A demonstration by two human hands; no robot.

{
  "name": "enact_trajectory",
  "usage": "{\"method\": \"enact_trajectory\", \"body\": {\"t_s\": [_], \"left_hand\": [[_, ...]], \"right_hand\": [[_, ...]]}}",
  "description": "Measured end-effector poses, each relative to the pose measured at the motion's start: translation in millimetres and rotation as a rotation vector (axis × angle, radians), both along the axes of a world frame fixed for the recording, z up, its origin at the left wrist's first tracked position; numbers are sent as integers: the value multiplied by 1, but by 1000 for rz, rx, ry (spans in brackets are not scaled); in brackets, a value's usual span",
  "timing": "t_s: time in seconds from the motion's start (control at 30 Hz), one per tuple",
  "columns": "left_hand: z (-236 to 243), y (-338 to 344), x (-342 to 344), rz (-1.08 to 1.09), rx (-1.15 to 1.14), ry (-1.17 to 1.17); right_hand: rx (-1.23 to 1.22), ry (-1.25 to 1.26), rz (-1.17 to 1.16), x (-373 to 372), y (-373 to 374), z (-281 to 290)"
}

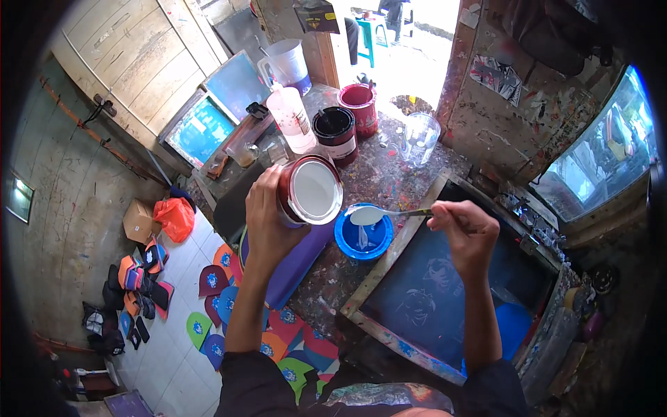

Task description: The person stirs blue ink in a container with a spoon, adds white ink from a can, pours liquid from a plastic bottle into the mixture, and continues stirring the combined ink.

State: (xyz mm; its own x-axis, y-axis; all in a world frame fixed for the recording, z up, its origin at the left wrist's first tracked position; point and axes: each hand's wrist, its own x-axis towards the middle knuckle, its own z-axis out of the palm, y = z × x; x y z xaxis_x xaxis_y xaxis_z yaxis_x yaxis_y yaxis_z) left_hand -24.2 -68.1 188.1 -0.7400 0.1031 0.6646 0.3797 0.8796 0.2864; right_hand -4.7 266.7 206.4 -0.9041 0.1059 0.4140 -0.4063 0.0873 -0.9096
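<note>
Head view: clasping tilted can [285, 189], white inside, with left hand [265, 217]. Pinching spoon [397, 212] of white fluid [366, 217] in right hand [465, 228] above white-streaked blue tub [340, 240].

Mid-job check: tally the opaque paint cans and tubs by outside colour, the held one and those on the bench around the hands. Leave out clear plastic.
Red: 2, the dark red can in the left hand and the bright red can on the bench
Black: 1, the black can
Blue: 1, the blue tub under the spoon
Total: 4
</note>
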Motion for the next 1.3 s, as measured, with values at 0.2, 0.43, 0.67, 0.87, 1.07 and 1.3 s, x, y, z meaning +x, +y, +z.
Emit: {"method": "enact_trajectory", "body": {"t_s": [0.2, 0.43, 0.67, 0.87, 1.07, 1.3], "left_hand": [[14, 9, 1, -42, -43, -60], [42, 24, -3, -159, 268, -337], [32, 29, -33, -365, 668, -358], [-11, 55, -101, -300, 613, -244], [-68, 91, -141, -316, 588, -448], [-131, 85, -147, -518, 680, -386]], "right_hand": [[308, 358, 151, -48, -41, 75], [717, 496, 343, -104, -107, 73], [551, 435, 64, -86, -43, 83], [497, 147, 29, -64, 3, 38], [513, -48, 82, -32, 21, -17], [557, -164, 192, -3, 19, -34]]}}
